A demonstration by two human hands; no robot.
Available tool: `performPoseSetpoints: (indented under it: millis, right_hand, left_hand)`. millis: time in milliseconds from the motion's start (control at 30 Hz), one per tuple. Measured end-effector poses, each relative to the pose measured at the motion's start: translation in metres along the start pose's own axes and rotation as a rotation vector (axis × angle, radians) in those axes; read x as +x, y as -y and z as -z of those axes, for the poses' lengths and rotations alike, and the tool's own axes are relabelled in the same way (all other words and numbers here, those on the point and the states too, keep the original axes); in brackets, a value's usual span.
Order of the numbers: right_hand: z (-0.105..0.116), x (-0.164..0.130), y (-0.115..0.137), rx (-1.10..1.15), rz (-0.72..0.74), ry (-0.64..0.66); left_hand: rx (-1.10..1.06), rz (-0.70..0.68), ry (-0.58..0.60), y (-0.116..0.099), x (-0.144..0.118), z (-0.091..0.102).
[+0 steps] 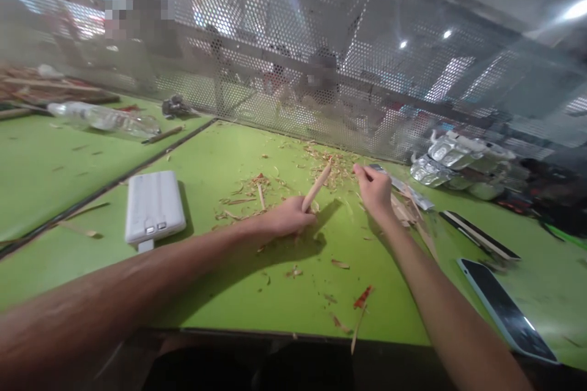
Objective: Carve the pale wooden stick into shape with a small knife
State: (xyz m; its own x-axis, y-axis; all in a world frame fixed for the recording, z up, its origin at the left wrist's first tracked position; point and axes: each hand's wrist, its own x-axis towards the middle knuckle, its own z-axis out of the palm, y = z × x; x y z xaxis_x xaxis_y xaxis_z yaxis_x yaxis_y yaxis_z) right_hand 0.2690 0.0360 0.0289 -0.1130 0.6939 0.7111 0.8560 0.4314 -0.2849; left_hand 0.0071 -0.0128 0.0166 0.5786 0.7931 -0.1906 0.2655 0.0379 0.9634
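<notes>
Starting at your far left, a clear plastic bottle (103, 118) lies on its side on the neighbouring mat, and a white power bank (153, 206) sits on your green table (215, 293); no brand, label or other writing can be read on either.

Your left hand (288, 217) is closed around the lower end of a wooden stick (315, 188), which tilts up and away over the pile of wood shavings (330, 165). You look to be mid-whittling, pausing between cuts.

Your right hand (375, 190) is loosely curled just beside a metal blade (403, 188) lying on the table; it may be touching the handle end, but blur hides the grip. The next move calls for a firm hold on that blade, edge turned away from your left fingers.

Further right a dark phone (504, 311) shows no legible text.
</notes>
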Motion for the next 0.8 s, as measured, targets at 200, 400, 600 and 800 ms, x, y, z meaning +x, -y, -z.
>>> performPoseSetpoints:
  millis: [200, 400, 600, 800]
  right_hand:
    - [-0.018, -0.020, 0.064, 0.217, 0.075, 0.227]
    - [-0.022, -0.028, 0.087, 0.159, 0.094, 0.183]
    - [-0.025, -0.033, 0.093, 0.223, 0.133, 0.243]
    - [-0.025, -0.034, 0.093, 0.149, 0.140, 0.177]
  left_hand:
    - [-0.093, -0.016, -0.004, 0.005, 0.008, 0.014]
    - [-0.119, -0.001, -0.173, -0.002, 0.009, 0.013]
    - [-0.043, 0.029, -0.312, -0.009, 0.007, 0.011]
    - [0.070, -0.026, -0.255, -0.008, 0.009, 0.013]
